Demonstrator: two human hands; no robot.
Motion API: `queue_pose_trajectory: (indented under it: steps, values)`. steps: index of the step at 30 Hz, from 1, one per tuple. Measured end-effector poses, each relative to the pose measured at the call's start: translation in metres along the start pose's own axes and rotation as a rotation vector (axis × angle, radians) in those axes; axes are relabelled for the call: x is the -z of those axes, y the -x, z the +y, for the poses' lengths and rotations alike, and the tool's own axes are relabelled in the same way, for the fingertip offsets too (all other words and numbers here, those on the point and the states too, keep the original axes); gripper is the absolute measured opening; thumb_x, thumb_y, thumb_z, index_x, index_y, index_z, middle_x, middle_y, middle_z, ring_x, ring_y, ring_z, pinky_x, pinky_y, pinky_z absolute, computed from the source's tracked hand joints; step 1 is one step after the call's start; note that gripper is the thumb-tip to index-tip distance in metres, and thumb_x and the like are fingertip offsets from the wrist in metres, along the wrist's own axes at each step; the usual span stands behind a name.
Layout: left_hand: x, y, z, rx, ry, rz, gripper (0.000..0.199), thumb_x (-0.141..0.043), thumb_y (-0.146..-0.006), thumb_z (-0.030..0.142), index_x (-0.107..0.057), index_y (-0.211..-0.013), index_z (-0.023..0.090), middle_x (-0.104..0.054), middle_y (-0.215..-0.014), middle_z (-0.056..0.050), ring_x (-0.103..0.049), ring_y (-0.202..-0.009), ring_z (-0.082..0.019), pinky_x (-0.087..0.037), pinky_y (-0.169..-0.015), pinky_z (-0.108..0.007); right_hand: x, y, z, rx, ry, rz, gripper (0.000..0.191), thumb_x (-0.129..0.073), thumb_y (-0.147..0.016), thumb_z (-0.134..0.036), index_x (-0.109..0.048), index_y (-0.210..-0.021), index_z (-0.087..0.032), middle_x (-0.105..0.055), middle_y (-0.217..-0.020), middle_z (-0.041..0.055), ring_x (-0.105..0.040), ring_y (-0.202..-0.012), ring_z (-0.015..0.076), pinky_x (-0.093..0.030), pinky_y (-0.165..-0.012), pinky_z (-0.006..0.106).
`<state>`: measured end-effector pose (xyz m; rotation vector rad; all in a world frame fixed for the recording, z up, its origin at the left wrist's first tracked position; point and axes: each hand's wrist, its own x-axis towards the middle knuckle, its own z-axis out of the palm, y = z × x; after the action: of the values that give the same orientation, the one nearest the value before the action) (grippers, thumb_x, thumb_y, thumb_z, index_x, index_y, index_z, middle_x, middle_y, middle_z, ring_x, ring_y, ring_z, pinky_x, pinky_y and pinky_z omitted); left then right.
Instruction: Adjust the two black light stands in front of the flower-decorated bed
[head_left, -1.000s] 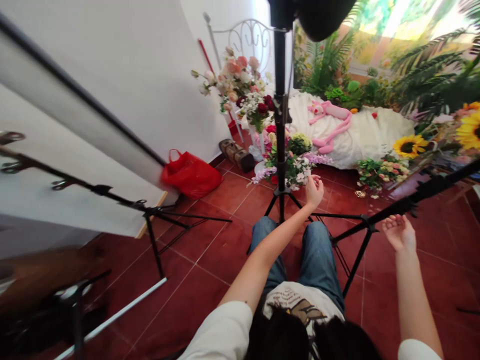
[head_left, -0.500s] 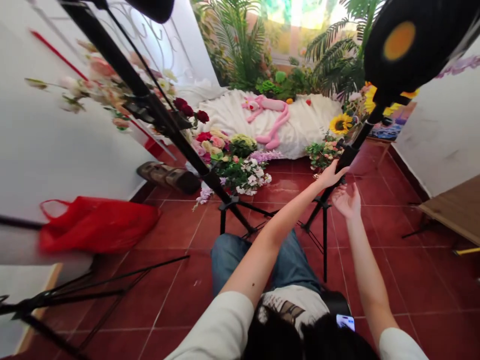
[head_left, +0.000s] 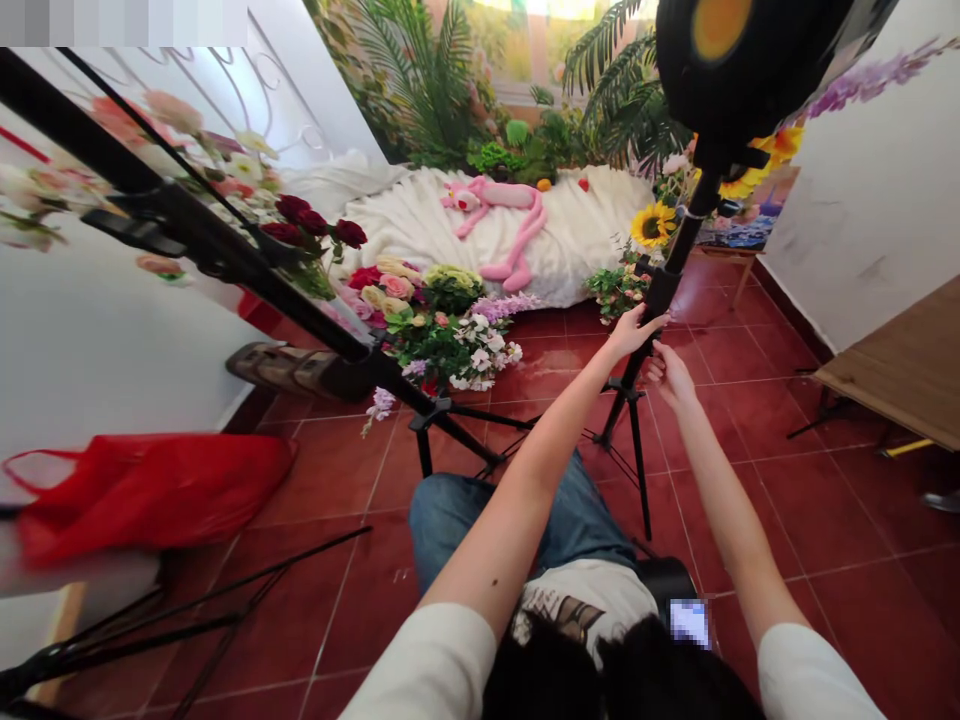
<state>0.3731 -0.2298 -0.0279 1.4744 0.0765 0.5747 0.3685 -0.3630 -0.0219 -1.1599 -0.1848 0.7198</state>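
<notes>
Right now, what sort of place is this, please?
Probably a photo studio: a black stand bears what looks like a lamp, flowers stand near a white cloth, and a pink toy lies on it.

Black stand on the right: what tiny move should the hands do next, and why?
Perhaps the right hand should close its curled fingers on the black stand's pole: they're right beside it, just below the left hand, which seems to be holding it.

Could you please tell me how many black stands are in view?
3: the right stand, the upper left stand, and the lower left stand, partly cropped; others may be hidden.
</notes>
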Motion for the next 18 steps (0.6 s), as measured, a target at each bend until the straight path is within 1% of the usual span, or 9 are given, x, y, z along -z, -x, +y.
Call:
queue_pose_trajectory:
  steps: [2, 3, 5, 8, 10, 12, 14, 16, 18]
  values:
    - [0.000, 0.001, 0.002, 0.012, 0.000, 0.006, 0.045, -0.076, -0.076, 0.045, -0.068, -0.106, 0.012, -0.073, -0.109, -0.012, -0.067, -0.098, -0.020, -0.051, -0.092, -0.035, 0.002, -0.002, 0.000, 0.089, 0.118, 0.029, 0.051, -0.079, -0.070, -0.041, -0.030, -0.066, -0.024, -0.026, -0.053, -0.0120, -0.020, -0.044, 0.0052, -0.020, -0.041, 0.019]
    - [0.000, 0.002, 0.002, 0.017, 0.004, 0.006, 0.046, -0.077, -0.075, 0.045, -0.068, -0.106, 0.012, -0.073, -0.108, -0.012, -0.067, -0.096, -0.020, -0.051, -0.091, -0.034, 0.004, -0.003, -0.001, 0.168, 0.219, 0.053, 0.052, -0.077, -0.071, -0.039, -0.027, -0.066, -0.024, -0.026, -0.054, -0.0113, -0.021, -0.046, 0.0060, -0.021, -0.043, 0.020]
    - [-0.001, 0.002, 0.004, 0.024, 0.014, 0.007, 0.047, -0.078, -0.073, 0.045, -0.068, -0.104, 0.011, -0.074, -0.107, -0.013, -0.067, -0.093, -0.019, -0.051, -0.088, -0.033, 0.007, -0.003, -0.004, 0.376, 0.516, 0.103, 0.048, -0.071, -0.073, -0.031, -0.024, -0.065, -0.024, -0.028, -0.057, -0.0093, -0.025, -0.052, 0.0080, -0.025, -0.049, 0.022]
    - [-0.001, 0.002, 0.006, 0.020, 0.026, 0.007, 0.045, -0.079, -0.073, 0.044, -0.068, -0.103, 0.011, -0.074, -0.107, -0.012, -0.067, -0.092, -0.018, -0.051, -0.087, -0.031, 0.013, 0.002, -0.014, 0.653, 1.024, 0.116, 0.030, -0.059, -0.074, -0.016, -0.031, -0.065, -0.022, -0.036, -0.065, -0.0043, -0.030, -0.060, 0.0111, -0.027, -0.057, 0.025]
    - [-0.002, 0.002, 0.007, 0.017, 0.027, 0.015, 0.042, -0.078, -0.075, 0.042, -0.068, -0.103, 0.013, -0.074, -0.108, -0.011, -0.067, -0.094, -0.018, -0.051, -0.089, -0.030, 0.016, 0.005, -0.021, 0.741, 1.196, 0.088, 0.020, -0.050, -0.074, -0.010, -0.037, -0.066, -0.021, -0.042, -0.074, -0.0008, -0.035, -0.064, 0.0128, -0.028, -0.058, 0.026]
    - [-0.003, 0.003, 0.007, 0.016, 0.012, 0.035, 0.038, -0.077, -0.077, 0.039, -0.067, -0.102, 0.013, -0.073, -0.108, -0.011, -0.066, -0.095, -0.017, -0.050, -0.090, -0.030, 0.019, 0.007, -0.027, 0.791, 1.194, 0.093, 0.017, -0.046, -0.076, -0.008, -0.039, -0.068, -0.022, -0.044, -0.078, 0.0007, -0.040, -0.066, 0.0137, -0.032, -0.060, 0.027]
    - [-0.004, 0.004, 0.007, 0.015, -0.022, 0.054, 0.036, -0.075, -0.079, 0.039, -0.066, -0.102, 0.014, -0.073, -0.105, -0.009, -0.066, -0.093, -0.016, -0.051, -0.088, -0.029, 0.021, 0.005, -0.032, 0.822, 1.092, 0.156, 0.017, -0.048, -0.078, -0.010, -0.039, -0.072, -0.023, -0.044, -0.078, 0.0001, -0.043, -0.067, 0.0137, -0.038, -0.063, 0.027]
    - [-0.007, 0.005, 0.006, 0.003, -0.070, 0.073, 0.034, -0.074, -0.080, 0.041, -0.065, -0.100, 0.015, -0.072, -0.101, -0.007, -0.064, -0.090, -0.016, -0.051, -0.088, -0.030, 0.021, 0.001, -0.037, 0.834, 0.960, 0.238, 0.016, -0.057, -0.079, -0.017, -0.042, -0.079, -0.023, -0.048, -0.081, -0.0004, -0.047, -0.069, 0.0137, -0.043, -0.068, 0.028]
    - [-0.012, 0.005, 0.002, -0.016, -0.097, 0.091, 0.035, -0.074, -0.080, 0.042, -0.063, -0.100, 0.016, -0.070, -0.097, -0.006, -0.064, -0.090, -0.016, -0.052, -0.089, -0.031, 0.014, -0.006, -0.040, 0.819, 0.847, 0.254, 0.027, -0.068, -0.077, -0.026, -0.046, -0.092, -0.024, -0.054, -0.091, 0.0016, -0.054, -0.080, 0.0151, -0.048, -0.075, 0.029]
